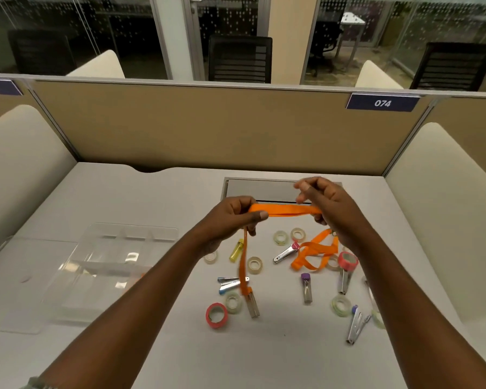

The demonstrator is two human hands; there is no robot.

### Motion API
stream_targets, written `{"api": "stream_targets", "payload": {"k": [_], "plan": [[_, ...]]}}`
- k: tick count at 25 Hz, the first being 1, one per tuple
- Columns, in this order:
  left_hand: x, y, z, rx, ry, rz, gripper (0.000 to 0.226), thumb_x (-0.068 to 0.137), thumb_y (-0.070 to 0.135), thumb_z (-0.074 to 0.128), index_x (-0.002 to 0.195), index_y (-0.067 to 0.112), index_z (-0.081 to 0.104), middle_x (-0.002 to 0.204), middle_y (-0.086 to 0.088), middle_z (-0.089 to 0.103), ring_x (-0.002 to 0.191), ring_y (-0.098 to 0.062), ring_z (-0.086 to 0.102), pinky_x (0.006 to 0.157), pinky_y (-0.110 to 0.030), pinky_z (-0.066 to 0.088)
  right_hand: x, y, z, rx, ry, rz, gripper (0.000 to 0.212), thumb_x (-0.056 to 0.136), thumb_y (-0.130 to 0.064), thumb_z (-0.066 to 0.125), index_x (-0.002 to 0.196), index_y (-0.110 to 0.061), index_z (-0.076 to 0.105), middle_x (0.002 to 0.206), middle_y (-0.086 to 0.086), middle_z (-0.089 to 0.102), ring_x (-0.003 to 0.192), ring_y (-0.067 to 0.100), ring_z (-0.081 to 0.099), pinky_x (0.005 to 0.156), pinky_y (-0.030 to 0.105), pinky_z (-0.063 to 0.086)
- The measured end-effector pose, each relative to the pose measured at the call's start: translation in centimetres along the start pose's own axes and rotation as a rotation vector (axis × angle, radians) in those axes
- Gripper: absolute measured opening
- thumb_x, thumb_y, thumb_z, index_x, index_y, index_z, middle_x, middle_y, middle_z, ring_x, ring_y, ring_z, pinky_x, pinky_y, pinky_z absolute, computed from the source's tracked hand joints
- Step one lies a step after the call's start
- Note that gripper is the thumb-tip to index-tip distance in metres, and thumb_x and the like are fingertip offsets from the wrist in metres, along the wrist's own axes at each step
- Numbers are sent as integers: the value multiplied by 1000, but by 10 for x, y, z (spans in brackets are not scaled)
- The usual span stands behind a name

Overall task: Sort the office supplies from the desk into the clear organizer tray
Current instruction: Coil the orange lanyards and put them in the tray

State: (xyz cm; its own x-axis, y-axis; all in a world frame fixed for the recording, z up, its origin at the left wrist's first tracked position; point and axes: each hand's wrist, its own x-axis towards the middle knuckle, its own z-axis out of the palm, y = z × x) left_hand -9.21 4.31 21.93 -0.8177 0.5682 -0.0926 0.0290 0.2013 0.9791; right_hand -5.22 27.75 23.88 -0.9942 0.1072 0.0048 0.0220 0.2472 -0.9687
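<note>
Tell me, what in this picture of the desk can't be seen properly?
All in the head view:
- the clear organizer tray: glare on the plastic blurs its contents; only an orange smudge shows.
- the clear tape roll: partly behind the left hand.
- the loose lanyard: its top end is behind the right hand.
- the held lanyard: its hanging strap is motion-blurred.

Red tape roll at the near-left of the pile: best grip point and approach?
Pinch the wall of the red tape roll, one finger in its open core and thumb outside, coming from above on its near-left side. It lies nearly flat, hole up, and a clear tape roll crowds its far-right side.
</note>
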Motion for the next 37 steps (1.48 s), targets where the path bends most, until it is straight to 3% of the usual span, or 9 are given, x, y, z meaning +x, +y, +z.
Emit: {"api": "stream_targets", "payload": {"k": [8,12,15,19,24,28,32,35,37], "plan": [[19,47,31,-45,131,50,26,93,29,65,114,14,64,68,-4,60,63,-14,59,62,-25,54,-19,71,46,113,-208,177,61,91,-72,27,117,-34,67,113,-6,72,101,15,65,88,34,50],[27,54,43,-130,180,4,32,95,34,62,114,9,64,71,-7,58,64,-20,56,64,-29,53,-21,66,71,362,-289,206,49,83,-80,28,109,-61,65,119,-23,69,119,5,61,99,30,47],[31,54,50,-138,236,0,34,95,37,60,112,8,65,71,-4,61,67,-20,57,70,-31,54,-22,66,77,284,-334,163,42,82,-76,42,113,-55,61,112,-26,71,112,-4,63,93,23,46],[40,49,52,-178,336,12,28,96,32,60,107,8,68,75,-6,65,68,-17,61,68,-27,55,-26,88,76,141,-293,127,16,97,-43,54,109,-38,62,89,-8,74,93,8,71,86,30,51],[46,17,41,-210,523,-70,22,95,30,62,101,11,69,74,-3,67,68,-17,63,67,-27,55,-39,107,56,95,-291,182,23,94,-41,62,111,-25,64,84,2,68,75,7,66,73,26,57],[47,-36,45,106,665,-358,46,91,46,63,125,16,55,117,-9,65,103,-26,63,75,-32,51,-38,117,43,-262,-304,268,18,96,-32,56,100,-15,59,80,1,60,76,19,59,80,46,57],[35,-78,85,152,536,-690,96,76,79,54,137,4,46,135,-20,55,120,-39,56,100,-49,49,-32,120,39,-357,-188,434,31,100,-27,42,108,-1,59,103,18,66,96,34,65,89,50,55],[26,-90,110,-161,237,-993,118,56,96,41,122,1,60,112,-21,68,103,-37,67,88,-43,54,-29,116,42,-381,-156,480,25,98,-27,45,103,-5,53,103,15,62,97,28,62,91,44,55],[28,-95,118,-433,41,-1043,111,62,95,39,117,2,66,109,-20,72,101,-35,69,84,-41,56,-31,110,47,-393,-213,474,31,97,-30,50,118,-7,53,116,12,63,107,26,61,91,41,52]]}}
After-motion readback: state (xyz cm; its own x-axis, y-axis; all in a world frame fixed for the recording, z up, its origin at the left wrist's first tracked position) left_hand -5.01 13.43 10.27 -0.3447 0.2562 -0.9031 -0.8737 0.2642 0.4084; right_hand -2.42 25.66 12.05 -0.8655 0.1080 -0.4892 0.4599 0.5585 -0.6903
